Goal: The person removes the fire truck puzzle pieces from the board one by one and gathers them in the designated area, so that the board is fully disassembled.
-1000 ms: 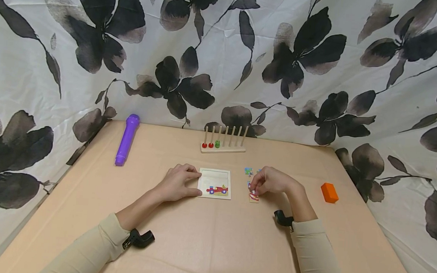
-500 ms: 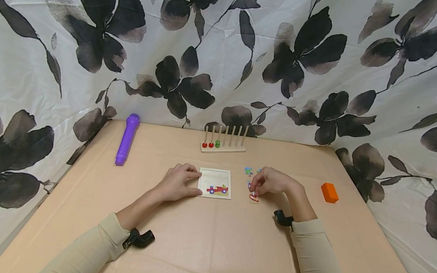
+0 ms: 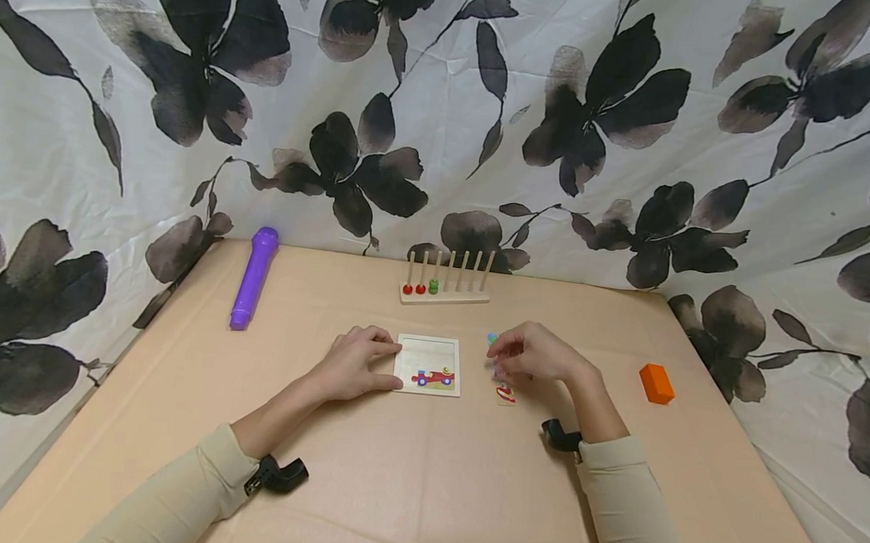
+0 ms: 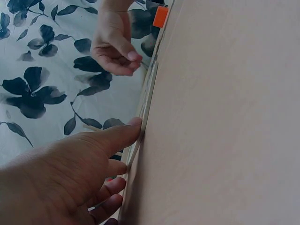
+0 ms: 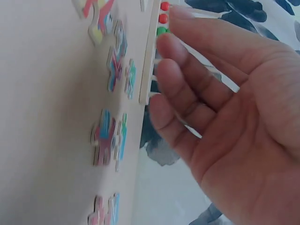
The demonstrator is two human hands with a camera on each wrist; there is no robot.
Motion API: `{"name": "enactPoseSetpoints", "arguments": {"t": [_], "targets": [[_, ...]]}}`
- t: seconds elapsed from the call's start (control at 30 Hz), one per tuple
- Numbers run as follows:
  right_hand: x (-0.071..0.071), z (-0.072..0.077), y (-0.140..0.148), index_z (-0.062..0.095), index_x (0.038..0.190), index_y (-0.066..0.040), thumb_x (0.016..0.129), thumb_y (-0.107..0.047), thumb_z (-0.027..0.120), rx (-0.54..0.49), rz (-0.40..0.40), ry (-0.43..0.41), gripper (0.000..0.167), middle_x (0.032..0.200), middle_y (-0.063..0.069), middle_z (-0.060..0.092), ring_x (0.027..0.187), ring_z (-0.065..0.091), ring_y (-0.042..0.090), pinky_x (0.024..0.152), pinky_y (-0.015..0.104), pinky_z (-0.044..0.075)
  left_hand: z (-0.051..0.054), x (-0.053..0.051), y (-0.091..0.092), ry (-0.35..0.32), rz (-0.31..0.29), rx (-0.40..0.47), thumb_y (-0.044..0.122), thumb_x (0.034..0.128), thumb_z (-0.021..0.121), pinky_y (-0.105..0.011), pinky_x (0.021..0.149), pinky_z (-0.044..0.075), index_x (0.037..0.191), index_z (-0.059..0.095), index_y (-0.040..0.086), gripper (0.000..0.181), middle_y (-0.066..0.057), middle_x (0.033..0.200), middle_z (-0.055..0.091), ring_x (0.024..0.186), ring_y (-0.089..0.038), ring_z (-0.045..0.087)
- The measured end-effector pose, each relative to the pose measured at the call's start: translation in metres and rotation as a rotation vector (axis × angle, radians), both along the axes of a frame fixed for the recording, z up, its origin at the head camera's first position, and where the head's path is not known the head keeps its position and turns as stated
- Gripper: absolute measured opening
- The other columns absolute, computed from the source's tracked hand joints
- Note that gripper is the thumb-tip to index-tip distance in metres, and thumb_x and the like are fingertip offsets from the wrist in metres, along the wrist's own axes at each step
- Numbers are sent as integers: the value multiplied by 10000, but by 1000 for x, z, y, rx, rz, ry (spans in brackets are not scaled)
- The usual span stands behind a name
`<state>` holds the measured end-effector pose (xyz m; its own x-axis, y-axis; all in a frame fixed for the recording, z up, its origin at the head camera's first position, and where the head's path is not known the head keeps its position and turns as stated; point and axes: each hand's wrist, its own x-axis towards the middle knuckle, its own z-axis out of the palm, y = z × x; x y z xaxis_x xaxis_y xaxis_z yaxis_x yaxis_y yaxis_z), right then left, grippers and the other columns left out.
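My left hand (image 3: 354,365) rests against the left side of a shallow white-framed puzzle tray (image 3: 418,352), its thumb at the near corner and its fingers farther up the edge. Inside the tray, a red and blue car picture (image 3: 433,378) fills the lower right part. My right hand (image 3: 535,352) hovers above several puzzle pieces to the right of the tray. Its fingers are loosely bent with nothing between them. A red and white piece (image 3: 505,395) shows below that hand, and a blue-green piece (image 3: 491,339) peeks out beyond it. More colourful pieces (image 5: 104,138) lie flat in the right wrist view.
Behind the tray stands a wooden peg rack (image 3: 444,297) with red and green beads on its left pegs. A purple tube (image 3: 253,279) lies at the back left. An orange block (image 3: 656,384) sits on the right. Floral cloth (image 3: 445,114) hangs behind the table.
My right hand has come off the red and white piece and shifted slightly left and away from me, its fingers loosening. That piece slid slightly nearer. The left hand stays on the tray.
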<state>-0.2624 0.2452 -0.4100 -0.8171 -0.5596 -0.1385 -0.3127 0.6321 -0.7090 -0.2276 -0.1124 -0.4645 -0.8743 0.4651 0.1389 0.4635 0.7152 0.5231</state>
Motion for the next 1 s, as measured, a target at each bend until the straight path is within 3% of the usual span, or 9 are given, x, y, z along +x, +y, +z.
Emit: {"name": "enactPoseSetpoints", "arguments": {"t": [0.13,0.43,0.8,1.0], "targets": [[1,0,-9,780,1091,-14,903,-20,769,-44,-6,85,188,876,68,734,704,613,224,549,258,458,1,1,0,-8,3,2,451,835,854,-497,990,357,1368,697,108,653,-40,1333,612,1225,-282,498],[6,-2,-37,769,1163,-36,917,-77,775,-84,-38,240,250,1017,57,738,809,598,189,701,283,500,2,2,0,0,1,7,457,832,853,-505,972,368,1357,706,110,647,-45,1331,618,1208,-279,506],[10,-7,-64,753,1210,-46,912,-99,795,-107,0,245,305,1110,136,737,886,612,179,774,308,508,3,2,0,-2,1,4,449,828,859,-503,970,370,1356,708,116,642,-38,1329,621,1206,-281,511],[12,-8,-77,704,1308,-34,929,-112,783,-100,43,250,395,1242,149,719,1003,656,255,887,416,551,2,1,0,-8,1,0,447,832,857,-510,986,365,1363,703,115,644,-34,1335,618,1215,-287,507]]}}
